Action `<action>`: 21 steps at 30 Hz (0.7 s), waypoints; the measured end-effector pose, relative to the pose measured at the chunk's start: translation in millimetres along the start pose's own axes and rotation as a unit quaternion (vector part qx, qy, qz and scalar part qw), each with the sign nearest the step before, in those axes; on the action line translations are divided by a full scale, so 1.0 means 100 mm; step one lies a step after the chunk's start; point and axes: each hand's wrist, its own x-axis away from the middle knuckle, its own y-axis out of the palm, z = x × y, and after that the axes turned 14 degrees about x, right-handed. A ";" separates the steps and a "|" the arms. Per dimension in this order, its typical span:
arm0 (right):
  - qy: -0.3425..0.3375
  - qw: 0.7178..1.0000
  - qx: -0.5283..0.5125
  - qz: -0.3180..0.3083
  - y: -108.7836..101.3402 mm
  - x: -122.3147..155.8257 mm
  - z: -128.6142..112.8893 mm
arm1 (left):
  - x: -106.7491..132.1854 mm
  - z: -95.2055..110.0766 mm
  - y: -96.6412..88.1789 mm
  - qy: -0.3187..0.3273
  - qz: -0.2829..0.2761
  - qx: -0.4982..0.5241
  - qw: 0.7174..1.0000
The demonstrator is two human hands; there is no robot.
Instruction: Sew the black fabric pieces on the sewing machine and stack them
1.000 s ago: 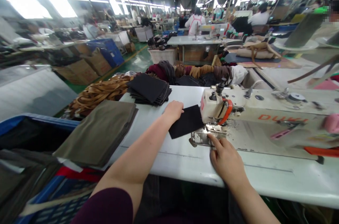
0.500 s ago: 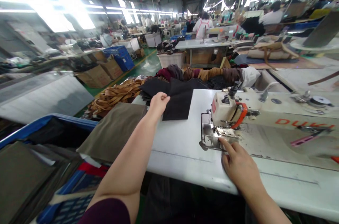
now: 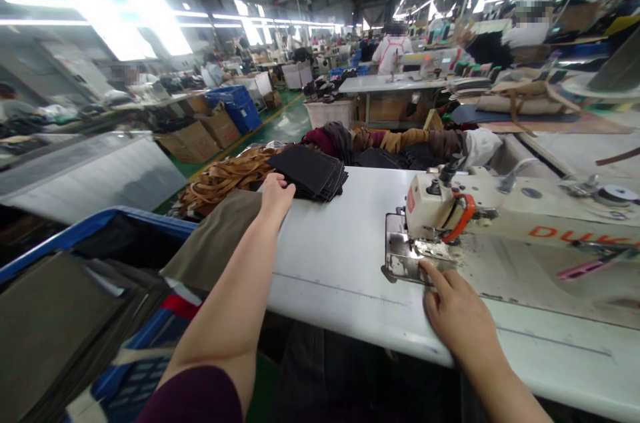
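Observation:
Black fabric pieces (image 3: 313, 171) lie in a slightly fanned stack at the far left of the sewing table (image 3: 330, 256). At the stack's near left corner, my left hand (image 3: 278, 196) has its fingers closed on the edge of a black piece; the fingertips are partly hidden. My right hand (image 3: 457, 309) rests on the table before the sewing machine (image 3: 435, 206). Its index finger stretches to the metal plate (image 3: 400, 256) below the needle area, and nothing is held in it. No fabric lies under the presser foot.
Left of the table, an olive fabric piece (image 3: 215, 243) drapes beside a blue crate (image 3: 115, 216) holding more fabric. Tan straps (image 3: 225, 179) and bundled cloth (image 3: 400, 141) lie behind the table. A person (image 3: 393, 53) sits at another machine farther off.
My left hand has moved left and brought the black piece from over the table onto the stack. The right hand stays at the machine plate. The view has shifted slightly.

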 end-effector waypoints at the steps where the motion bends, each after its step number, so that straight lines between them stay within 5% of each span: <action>1: -0.001 1.000 0.001 -0.001 -0.01 0.00 0.00 | 0.08 -0.03 -0.14 0.020 -0.014 -0.023 0.999; 4: -0.004 1.000 0.005 0.001 -0.03 -0.01 -0.01 | 0.29 -0.18 -0.61 0.073 -0.094 -0.177 0.977; 11: -0.005 1.000 0.018 0.005 -0.06 -0.01 -0.01 | 0.51 -0.47 -1.56 0.023 -0.192 -0.333 0.923; 16: -0.006 1.000 0.020 0.013 -0.06 -0.01 -0.01 | 0.54 -0.44 -1.67 0.049 -0.244 -0.338 0.908; 21: -0.008 0.999 0.009 0.031 -0.08 -0.01 -0.01 | 0.49 -0.41 -1.61 0.032 -0.208 -0.295 0.932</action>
